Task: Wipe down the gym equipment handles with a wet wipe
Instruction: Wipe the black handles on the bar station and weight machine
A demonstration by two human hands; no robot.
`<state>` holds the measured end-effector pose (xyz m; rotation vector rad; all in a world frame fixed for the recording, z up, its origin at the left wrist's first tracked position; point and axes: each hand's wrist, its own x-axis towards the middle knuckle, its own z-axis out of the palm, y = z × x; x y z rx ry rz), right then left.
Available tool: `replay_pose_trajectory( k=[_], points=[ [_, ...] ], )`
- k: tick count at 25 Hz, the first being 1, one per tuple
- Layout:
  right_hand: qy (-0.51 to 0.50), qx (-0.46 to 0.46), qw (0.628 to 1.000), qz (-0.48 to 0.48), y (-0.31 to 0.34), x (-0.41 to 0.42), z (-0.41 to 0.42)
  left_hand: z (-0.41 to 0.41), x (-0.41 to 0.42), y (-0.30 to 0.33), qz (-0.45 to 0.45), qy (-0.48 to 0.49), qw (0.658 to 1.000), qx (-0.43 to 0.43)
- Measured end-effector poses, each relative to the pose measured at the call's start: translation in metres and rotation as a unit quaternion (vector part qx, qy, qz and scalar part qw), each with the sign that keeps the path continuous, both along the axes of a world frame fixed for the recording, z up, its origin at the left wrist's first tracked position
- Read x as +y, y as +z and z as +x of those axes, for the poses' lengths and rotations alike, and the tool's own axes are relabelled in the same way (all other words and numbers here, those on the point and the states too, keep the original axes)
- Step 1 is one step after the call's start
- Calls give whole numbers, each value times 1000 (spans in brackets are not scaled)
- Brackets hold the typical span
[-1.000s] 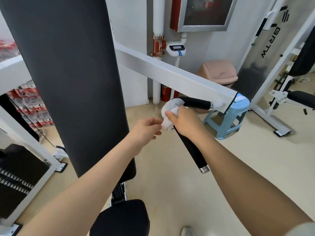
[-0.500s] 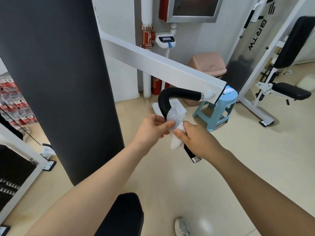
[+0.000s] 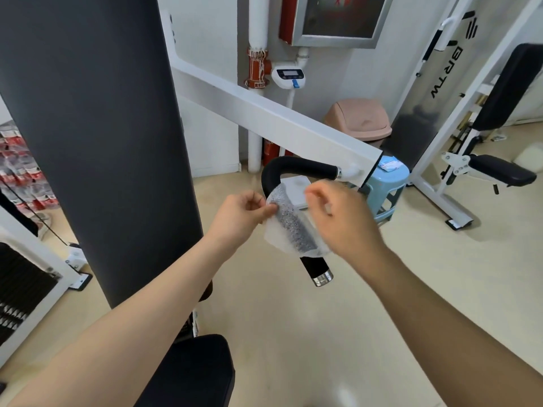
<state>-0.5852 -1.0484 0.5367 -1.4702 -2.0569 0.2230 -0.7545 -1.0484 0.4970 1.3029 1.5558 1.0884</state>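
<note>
While draped, wipe (image 3: 293, 227) over handle (image 3: 296, 165)

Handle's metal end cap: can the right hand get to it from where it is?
Probably yes. The cap sits bare just below the wipe, with nothing between it and the right hand close above.

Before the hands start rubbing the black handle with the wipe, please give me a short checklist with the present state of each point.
1. Wet wipe spread over the handle: ok.
2. Left hand pinches the wipe's edge: ok.
3. Right hand grips the wipe: cannot tell, blurred.
4. Wipe covers the curved upper part: not ok, bare.
5. Chrome end cap covered: not ok, bare.
6. Wipe moist enough: cannot tell.
</note>
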Motion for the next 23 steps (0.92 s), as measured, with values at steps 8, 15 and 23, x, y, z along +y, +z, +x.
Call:
replay_pose_trajectory(
  k=[8,15,23],
  points=[
    [-25,-115,975,-187,-40,-4,-30,-5,-3,5,3,5,1000,13],
    [-59,-167,975,-130,-36,-5,-41,-6,-6,-2,-22,-2,1000,-20],
    [-34,-185,965,-181,-59,-38,-8,11,-24,-11,-43,-6,997,-56]
  ],
)
